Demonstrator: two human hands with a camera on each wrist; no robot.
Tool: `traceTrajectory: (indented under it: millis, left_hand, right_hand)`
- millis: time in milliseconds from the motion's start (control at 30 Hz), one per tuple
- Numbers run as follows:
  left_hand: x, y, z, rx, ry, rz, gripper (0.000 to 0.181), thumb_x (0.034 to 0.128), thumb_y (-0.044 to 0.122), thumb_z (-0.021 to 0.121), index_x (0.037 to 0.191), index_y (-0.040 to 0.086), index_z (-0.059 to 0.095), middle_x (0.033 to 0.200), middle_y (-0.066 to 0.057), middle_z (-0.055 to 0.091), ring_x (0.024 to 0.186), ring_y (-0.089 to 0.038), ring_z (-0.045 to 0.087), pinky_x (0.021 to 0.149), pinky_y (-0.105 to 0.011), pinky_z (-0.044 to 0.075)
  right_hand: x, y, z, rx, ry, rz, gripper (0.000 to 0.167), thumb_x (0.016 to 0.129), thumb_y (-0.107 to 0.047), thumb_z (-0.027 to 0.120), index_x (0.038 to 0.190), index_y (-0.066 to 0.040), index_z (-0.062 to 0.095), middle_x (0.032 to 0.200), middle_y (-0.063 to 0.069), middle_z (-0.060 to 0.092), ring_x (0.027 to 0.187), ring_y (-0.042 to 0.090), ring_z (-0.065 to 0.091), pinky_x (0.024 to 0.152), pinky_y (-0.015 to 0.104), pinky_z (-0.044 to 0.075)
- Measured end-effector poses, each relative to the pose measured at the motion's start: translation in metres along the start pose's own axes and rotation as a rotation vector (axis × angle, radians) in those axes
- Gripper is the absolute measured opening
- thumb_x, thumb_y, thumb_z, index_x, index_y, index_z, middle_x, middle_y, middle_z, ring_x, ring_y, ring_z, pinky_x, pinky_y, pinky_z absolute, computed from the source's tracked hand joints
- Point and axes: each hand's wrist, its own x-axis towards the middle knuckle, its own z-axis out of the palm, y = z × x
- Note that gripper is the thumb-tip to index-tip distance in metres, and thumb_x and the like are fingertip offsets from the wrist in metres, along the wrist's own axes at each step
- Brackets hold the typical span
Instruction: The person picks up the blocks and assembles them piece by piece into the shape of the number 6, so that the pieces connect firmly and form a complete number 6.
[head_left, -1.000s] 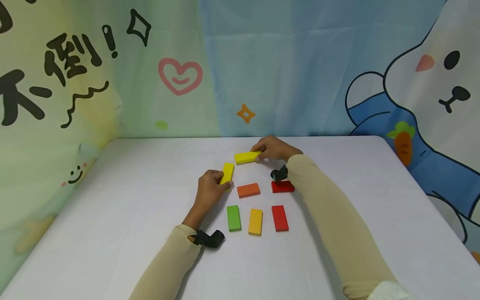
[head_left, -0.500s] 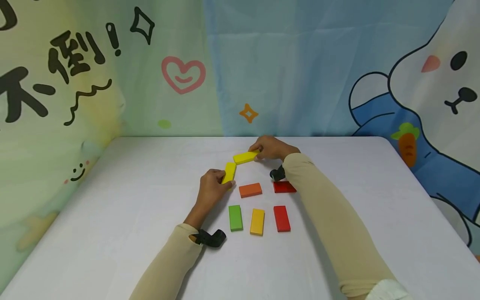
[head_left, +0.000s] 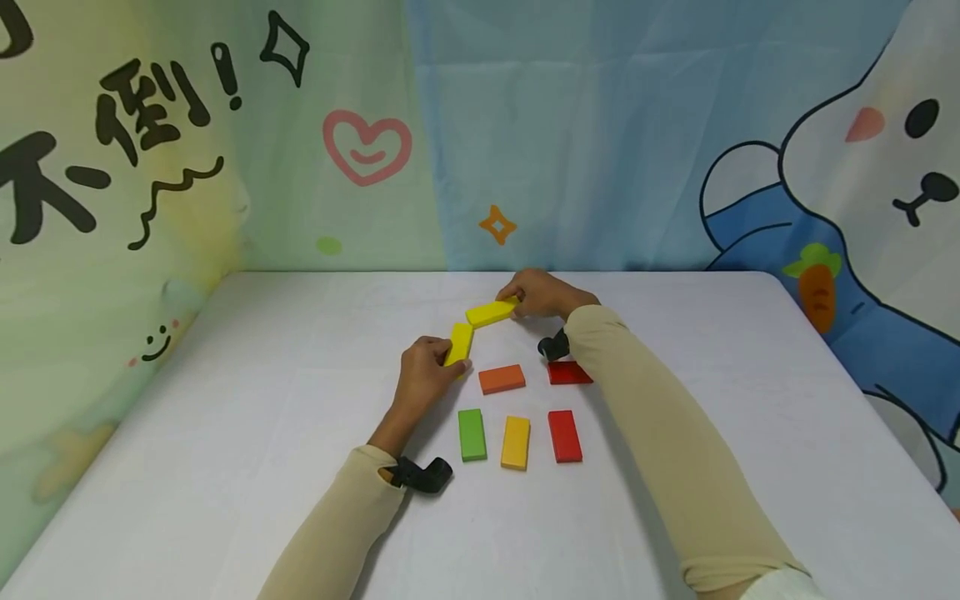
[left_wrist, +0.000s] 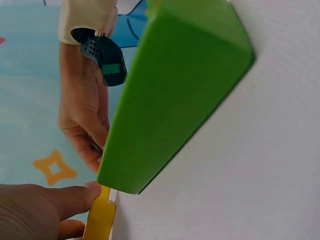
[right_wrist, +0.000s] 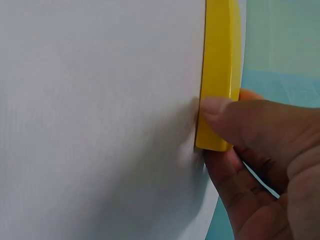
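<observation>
At the white table (head_left: 300, 500), the right hand (head_left: 546, 295) and the left hand (head_left: 422, 379) both pinch, thumb against fingers. The far yellow block (head_left: 487, 314) extends leftward from the right fingertips, gripped by its right end. The near yellow block (head_left: 461, 341) pokes out beyond the left fingertips, its far end just beside the other's left end.

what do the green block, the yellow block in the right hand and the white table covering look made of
Green block: plastic or painted wood, smooth with a soft sheen; no grain shows.
Yellow block in the right hand: likely the same, glossier, with a bright edge highlight.
White table covering: probably matte cloth, judging by its fine texture.
</observation>
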Motion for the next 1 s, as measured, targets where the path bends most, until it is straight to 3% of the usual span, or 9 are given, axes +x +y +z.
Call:
traceTrajectory:
  millis: [400,867,1000]
  left_hand:
    - [0.0001,0.002,0.0017,-0.014,0.015,-0.022,0.041,0.0833,0.012,0.078,0.118,-0.007,0.066,0.111,-0.018,0.062,0.101,-0.027,0.055,0.089,-0.037,0.049]
    - [-0.0012,0.0006,0.0032,-0.031,0.018,-0.011,0.04,0.0836,0.01,0.078,0.117,-0.008,0.066,0.11,-0.018,0.063,0.103,-0.027,0.056,0.091,-0.039,0.048]
    - [-0.0011,0.0013,0.0038,-0.035,0.025,-0.019,0.04,0.0833,0.01,0.078,0.117,-0.008,0.067,0.109,-0.017,0.063,0.103,-0.027,0.056,0.091,-0.039,0.048]
  right_hand:
    - [0.0046,-0.0047,0.003,-0.027,0.017,0.011,0.044,0.09,0.004,0.059,0.132,-0.009,0.062,0.125,0.011,0.057,0.104,0.026,0.048,0.096,0.037,0.042]
    - [0.0076,-0.0017,0.0074,0.018,0.049,0.074,0.044,0.09,0.004,0.06,0.132,-0.011,0.063,0.13,0.01,0.055,0.109,0.027,0.047,0.099,0.038,0.041]
    - [0.0095,0.0017,0.0085,0.035,0.069,0.06,0.043,0.089,0.003,0.062,0.13,-0.01,0.064,0.128,0.01,0.057,0.108,0.027,0.048,0.098,0.037,0.042]
